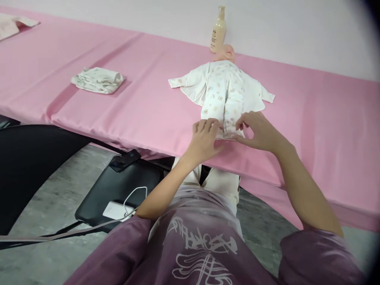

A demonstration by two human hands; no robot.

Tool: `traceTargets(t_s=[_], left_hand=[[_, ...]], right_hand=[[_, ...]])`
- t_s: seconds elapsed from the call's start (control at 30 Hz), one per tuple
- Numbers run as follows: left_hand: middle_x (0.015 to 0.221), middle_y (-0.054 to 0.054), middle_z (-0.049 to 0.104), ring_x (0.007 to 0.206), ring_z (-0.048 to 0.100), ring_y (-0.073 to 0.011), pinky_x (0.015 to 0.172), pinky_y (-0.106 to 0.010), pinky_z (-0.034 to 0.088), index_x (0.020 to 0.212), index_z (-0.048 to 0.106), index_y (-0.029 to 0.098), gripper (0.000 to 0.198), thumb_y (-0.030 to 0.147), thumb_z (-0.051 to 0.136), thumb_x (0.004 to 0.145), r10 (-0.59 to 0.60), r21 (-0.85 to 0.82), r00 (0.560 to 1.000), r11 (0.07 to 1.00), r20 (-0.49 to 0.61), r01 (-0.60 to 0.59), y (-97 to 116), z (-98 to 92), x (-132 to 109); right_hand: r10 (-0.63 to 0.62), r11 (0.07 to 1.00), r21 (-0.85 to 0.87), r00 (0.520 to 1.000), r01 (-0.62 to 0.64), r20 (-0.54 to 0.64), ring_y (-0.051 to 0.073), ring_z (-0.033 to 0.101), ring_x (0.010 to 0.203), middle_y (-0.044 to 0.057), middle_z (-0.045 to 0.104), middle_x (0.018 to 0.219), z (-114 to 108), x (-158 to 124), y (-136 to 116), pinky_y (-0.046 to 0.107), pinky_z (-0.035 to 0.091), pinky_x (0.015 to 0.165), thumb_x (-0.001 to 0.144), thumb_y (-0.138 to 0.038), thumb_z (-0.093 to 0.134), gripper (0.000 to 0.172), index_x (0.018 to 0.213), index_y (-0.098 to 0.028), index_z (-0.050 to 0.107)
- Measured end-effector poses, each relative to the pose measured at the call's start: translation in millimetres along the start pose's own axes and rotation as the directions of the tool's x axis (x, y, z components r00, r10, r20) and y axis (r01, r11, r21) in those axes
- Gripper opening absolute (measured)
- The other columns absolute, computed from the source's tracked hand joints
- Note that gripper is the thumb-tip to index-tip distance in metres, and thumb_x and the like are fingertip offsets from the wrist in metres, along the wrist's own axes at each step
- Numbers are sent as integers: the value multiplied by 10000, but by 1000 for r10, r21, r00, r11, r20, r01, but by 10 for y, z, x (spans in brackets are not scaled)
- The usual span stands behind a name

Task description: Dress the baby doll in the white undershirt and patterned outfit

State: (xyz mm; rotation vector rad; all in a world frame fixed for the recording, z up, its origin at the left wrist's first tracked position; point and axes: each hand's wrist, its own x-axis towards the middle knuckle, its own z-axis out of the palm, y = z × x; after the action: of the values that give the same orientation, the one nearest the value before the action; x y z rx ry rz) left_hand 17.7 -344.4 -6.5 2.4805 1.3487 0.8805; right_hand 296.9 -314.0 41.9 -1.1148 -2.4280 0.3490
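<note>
A white baby outfit (218, 87) with small coloured prints lies spread on the pink-covered table (142, 107), sleeves out to both sides and its two legs pointing toward me. At its neck end is a skin-coloured doll's head (228, 52), partly hidden. My left hand (206, 136) rests at the bottom of the left leg, fingers bent over the cloth and thumb apart. Over the bottom of the other leg, my right hand (259, 132) has its thumb and fingers apart, touching or nearly touching the cloth. Neither hand visibly grips anything.
A cream pump bottle (218, 33) stands by the wall behind the doll. Folded white printed cloth (97, 80) lies to the left, with pale pink fabric (13, 25) farther off. Below the table edge, a black chair (103, 194) holds a white power bank (117, 211) and a dark phone-like device (125, 160).
</note>
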Motion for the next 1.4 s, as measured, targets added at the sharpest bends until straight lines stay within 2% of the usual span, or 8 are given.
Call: traceTargets(t_s=[0.13,0.27,0.37,0.53,0.77,0.93,1.1,1.4], left_hand=[[1463,-146,771,1426,635,-381,1298,-560,387,1355,681,233,386,485,855,1120,96,11,994,995,46,-96,31,183,151],[1424,-128,800,1419,650,-377,1296,-555,383,1293,708,238,250,402,829,1149,101,35,994,994,50,-102,-5,316,183],[1408,-113,818,1398,661,-364,1268,-552,391,1276,723,240,111,324,724,1204,91,41,995,995,37,-93,-26,359,189],[1372,-106,836,1371,671,-352,1249,-546,402,1280,743,242,100,282,680,1214,86,57,996,995,29,-87,-20,357,215],[1383,-110,828,1388,671,-349,1255,-543,411,1279,740,238,140,198,661,1171,70,89,997,993,35,-73,18,311,190],[1454,-127,806,1406,659,-366,1229,-563,423,1279,748,233,195,159,667,1118,35,91,999,995,-27,-33,36,313,163],[1362,-120,824,1373,655,-388,1229,-603,410,1254,770,263,255,127,660,1069,13,70,999,997,-39,-10,30,346,165],[1264,-100,833,1288,691,-362,1261,-587,392,1193,744,264,154,181,701,1070,21,61,999,998,-38,-19,58,314,169]], right_hand=[[103,994,19,994,-103,29,324,630,955,97,723,1074,8,-373,182,519,486,906,974,-827,892,621,1102,-271,644],[213,976,39,977,-213,10,352,647,986,118,736,1119,183,-586,342,520,516,867,907,-858,933,692,1117,-269,636],[230,973,31,973,-230,-8,353,657,993,119,750,1128,238,-596,363,526,525,876,984,-807,879,597,1127,-272,657],[192,981,3,981,-192,-10,346,679,948,92,754,1023,276,-531,351,564,517,971,1109,-688,758,427,1073,-276,652],[149,983,-97,987,-155,-61,358,702,990,86,754,1047,366,-541,454,571,490,1026,1084,-431,729,182,1083,-276,634],[130,984,-107,987,-139,-90,351,695,955,80,736,1011,379,-531,430,557,488,992,1016,-338,717,137,1037,-273,598],[124,988,-80,988,-132,-92,331,659,871,57,685,906,393,-508,383,565,490,985,965,-284,717,142,1013,-275,583],[97,994,-42,984,-105,-147,307,641,818,34,659,849,377,-528,319,582,497,1036,990,-288,682,138,989,-288,544]])
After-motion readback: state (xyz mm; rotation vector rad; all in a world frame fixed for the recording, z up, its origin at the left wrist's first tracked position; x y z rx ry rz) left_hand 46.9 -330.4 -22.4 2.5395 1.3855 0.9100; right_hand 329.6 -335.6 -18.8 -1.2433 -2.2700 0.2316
